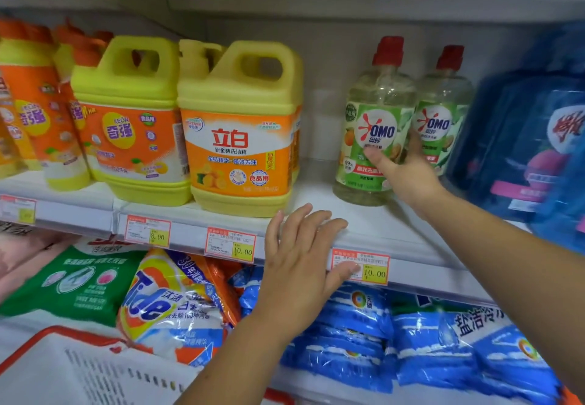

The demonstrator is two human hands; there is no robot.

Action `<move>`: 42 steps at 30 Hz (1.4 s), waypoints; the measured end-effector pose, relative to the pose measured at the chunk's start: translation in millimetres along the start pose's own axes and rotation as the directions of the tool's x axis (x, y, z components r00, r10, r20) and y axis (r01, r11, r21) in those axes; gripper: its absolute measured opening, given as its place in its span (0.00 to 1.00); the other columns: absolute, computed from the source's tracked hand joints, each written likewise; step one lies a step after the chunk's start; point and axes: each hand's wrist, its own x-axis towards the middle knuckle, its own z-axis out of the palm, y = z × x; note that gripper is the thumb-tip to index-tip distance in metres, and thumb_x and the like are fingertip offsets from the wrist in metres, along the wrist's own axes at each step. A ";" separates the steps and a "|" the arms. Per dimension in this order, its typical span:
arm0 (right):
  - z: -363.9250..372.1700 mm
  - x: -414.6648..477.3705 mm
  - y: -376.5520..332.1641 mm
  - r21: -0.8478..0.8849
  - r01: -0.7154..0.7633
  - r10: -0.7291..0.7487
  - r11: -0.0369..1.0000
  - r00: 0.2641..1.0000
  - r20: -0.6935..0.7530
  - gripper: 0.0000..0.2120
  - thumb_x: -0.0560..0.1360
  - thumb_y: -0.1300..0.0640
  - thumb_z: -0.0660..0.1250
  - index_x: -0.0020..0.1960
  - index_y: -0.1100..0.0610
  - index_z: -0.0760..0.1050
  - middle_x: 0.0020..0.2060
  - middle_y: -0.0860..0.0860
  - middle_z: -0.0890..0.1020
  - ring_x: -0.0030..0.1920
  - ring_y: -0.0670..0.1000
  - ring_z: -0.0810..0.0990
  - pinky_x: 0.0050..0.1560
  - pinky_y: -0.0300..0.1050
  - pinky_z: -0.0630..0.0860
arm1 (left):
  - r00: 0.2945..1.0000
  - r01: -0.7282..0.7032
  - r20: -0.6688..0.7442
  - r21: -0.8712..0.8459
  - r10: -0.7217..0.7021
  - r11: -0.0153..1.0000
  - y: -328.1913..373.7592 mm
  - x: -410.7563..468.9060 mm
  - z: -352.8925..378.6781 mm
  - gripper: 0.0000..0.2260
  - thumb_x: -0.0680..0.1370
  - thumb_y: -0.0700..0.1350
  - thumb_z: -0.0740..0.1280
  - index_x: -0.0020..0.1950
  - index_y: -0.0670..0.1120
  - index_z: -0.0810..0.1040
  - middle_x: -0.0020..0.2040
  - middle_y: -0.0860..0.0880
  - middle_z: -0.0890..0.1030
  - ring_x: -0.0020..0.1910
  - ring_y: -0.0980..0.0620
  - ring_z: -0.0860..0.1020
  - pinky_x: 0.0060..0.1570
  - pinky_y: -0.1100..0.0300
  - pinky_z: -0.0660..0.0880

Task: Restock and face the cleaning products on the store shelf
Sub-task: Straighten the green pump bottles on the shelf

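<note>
Two clear OMO bottles with red caps stand on the middle shelf. My right hand [403, 176] grips the front OMO bottle [375, 126], thumb across its green label and fingers behind it. The second OMO bottle [443, 113] stands just behind and to the right. Left of an open gap stand a yellow Liby jug [240, 129] and a yellow Keon jug [129, 113]. My left hand [300, 265] rests flat with straight fingers on the shelf's front edge [411, 265], its thumb over a price tag [361, 267].
Orange-capped bottles [28, 94] fill the shelf's left end; blue wrapped packs [531, 139] crowd the right. Below lie a Tide bag [167, 306], a green bag [76, 281] and blue detergent bags [443, 341]. A white basket with a red rim [79, 370] sits bottom left.
</note>
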 end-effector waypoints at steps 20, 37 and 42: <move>-91.1 -240.8 72.6 -0.405 -0.012 0.333 0.914 0.592 0.734 0.26 0.67 0.32 0.67 0.63 0.33 0.66 0.56 0.40 0.78 0.56 0.44 0.78 0.54 0.32 0.71 | 0.805 0.091 0.592 -0.197 0.044 0.976 6.3 -174.6 -4.1 0.30 0.78 0.63 0.53 0.78 0.52 0.61 0.79 0.57 0.54 0.79 0.60 0.48 0.76 0.61 0.49; -96.7 -294.4 117.4 -0.618 0.253 0.303 0.744 0.698 0.650 0.16 0.71 0.47 0.75 0.57 0.44 0.77 0.50 0.40 0.76 0.50 0.44 0.77 0.53 0.42 0.75 | 0.562 0.077 0.826 -0.108 0.046 0.991 40.4 -171.9 -6.6 0.44 0.67 0.74 0.48 0.80 0.54 0.54 0.81 0.54 0.49 0.79 0.58 0.44 0.73 0.65 0.37; -111.6 -255.9 45.8 -0.391 0.198 0.081 0.899 0.802 0.592 0.17 0.66 0.49 0.79 0.52 0.44 0.80 0.46 0.40 0.80 0.48 0.42 0.78 0.49 0.36 0.75 | 0.551 0.216 0.827 -0.269 0.111 0.939 76.5 -152.0 -13.0 0.46 0.67 0.65 0.74 0.79 0.60 0.54 0.79 0.58 0.56 0.78 0.59 0.52 0.78 0.56 0.48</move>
